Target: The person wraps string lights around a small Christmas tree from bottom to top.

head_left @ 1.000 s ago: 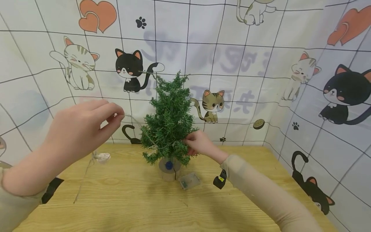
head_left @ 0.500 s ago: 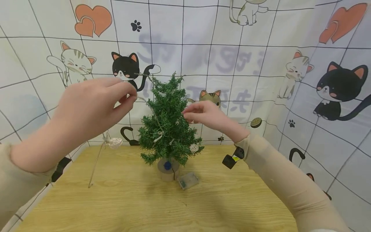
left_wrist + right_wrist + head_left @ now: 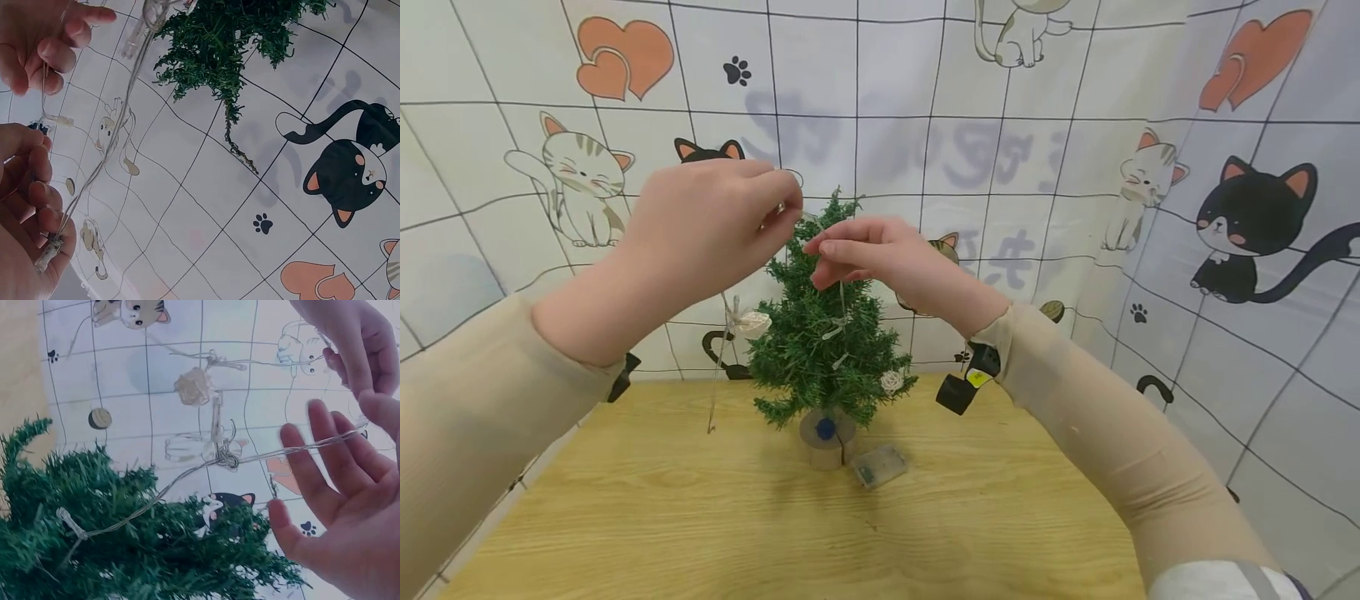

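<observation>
A small green artificial tree point(image 3: 827, 333) stands in a round base with a blue spot. A string of fairy lights point(image 3: 128, 519) with thin wire and clear bulbs crosses its branches. Above the upper left side, my left hand point(image 3: 715, 221) pinches the wire, with a bulb point(image 3: 47, 256) against its fingers in the left wrist view. My right hand point(image 3: 887, 254) is close beside it in front of the treetop, thumb and forefinger at the wire, other fingers spread. Below my left hand dangles a white woven ball point(image 3: 752, 323) with a loose wire end.
A clear battery box point(image 3: 880, 467) lies on the wooden table point(image 3: 700, 517) by the base. Another white woven ball point(image 3: 892, 382) sits at the tree's lower right. A cat-patterned cloth point(image 3: 1037, 167) surrounds the table at the back and sides.
My right hand has risen from the tree's lower right side to near the top. My left hand has moved up and right with the wire, bringing the dangling ball toward the tree.
</observation>
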Tool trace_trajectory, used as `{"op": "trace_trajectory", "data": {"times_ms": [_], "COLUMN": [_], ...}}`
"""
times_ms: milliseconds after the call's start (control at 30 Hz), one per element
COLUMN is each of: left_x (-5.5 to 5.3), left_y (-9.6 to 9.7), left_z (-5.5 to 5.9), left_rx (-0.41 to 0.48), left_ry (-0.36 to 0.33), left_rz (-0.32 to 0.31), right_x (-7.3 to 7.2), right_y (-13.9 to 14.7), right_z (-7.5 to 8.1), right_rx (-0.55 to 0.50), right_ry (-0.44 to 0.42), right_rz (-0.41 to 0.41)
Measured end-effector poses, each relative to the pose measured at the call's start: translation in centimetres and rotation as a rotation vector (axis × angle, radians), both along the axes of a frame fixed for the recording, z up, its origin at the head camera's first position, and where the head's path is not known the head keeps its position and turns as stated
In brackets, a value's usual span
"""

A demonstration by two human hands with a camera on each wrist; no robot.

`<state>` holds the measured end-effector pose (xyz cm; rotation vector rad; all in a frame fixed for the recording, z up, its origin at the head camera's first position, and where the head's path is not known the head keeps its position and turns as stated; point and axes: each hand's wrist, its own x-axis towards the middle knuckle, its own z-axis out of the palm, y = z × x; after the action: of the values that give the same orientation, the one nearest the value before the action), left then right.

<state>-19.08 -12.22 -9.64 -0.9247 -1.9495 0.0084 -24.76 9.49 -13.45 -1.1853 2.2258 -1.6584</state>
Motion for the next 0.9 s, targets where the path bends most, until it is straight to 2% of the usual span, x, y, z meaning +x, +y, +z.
{"op": "trace_trajectory", "data": {"times_ms": [100, 167, 300, 367, 467, 567, 667, 700, 767, 900], "left_x": [-0.4, -0.7, -1.5, -2.0, -3.1, -3.7, -4.0, -4.0, -4.1, -4.0], "left_y": [0.1, 0.0, -0.5, -1.1, -2.3, -4.0, -5.7, -6.2, -7.2, -9.0], "left_z": [0.1, 0.1, -0.1, -0.4, -0.9, -1.3, -1.2, -1.1, -0.9, -0.1], "left_rx": [0.007, 0.011, 0.005, 0.021, 0.079, 0.206, 0.343, 0.375, 0.404, 0.399], "left_ry": [-0.051, -0.130, -0.391, -0.538, -0.737, -0.993, -1.195, -1.240, -1.285, -1.308], "left_rz": [0.020, 0.059, 0.157, 0.173, 0.124, 0.028, -0.053, -0.072, -0.086, -0.130], "right_x": [-0.3, -0.4, -0.5, -0.6, -0.9, -1.5, -2.1, -2.3, -2.7, -3.5], "right_y": [0.3, 0.5, 0.9, 1.1, 1.5, 1.9, 2.4, 2.6, 3.0, 3.6], "right_z": [0.3, 0.4, 0.5, 0.5, 0.4, 0.1, -0.2, -0.3, -0.4, -0.5], "right_rx": [-0.061, -0.093, -0.136, -0.155, -0.167, -0.182, -0.191, -0.192, -0.191, -0.169], "right_ry": [0.022, 0.051, 0.097, 0.098, 0.086, 0.058, 0.045, 0.049, 0.062, 0.086], "right_rz": [-0.075, -0.109, -0.139, -0.148, -0.180, -0.208, -0.230, -0.237, -0.253, -0.286]}}
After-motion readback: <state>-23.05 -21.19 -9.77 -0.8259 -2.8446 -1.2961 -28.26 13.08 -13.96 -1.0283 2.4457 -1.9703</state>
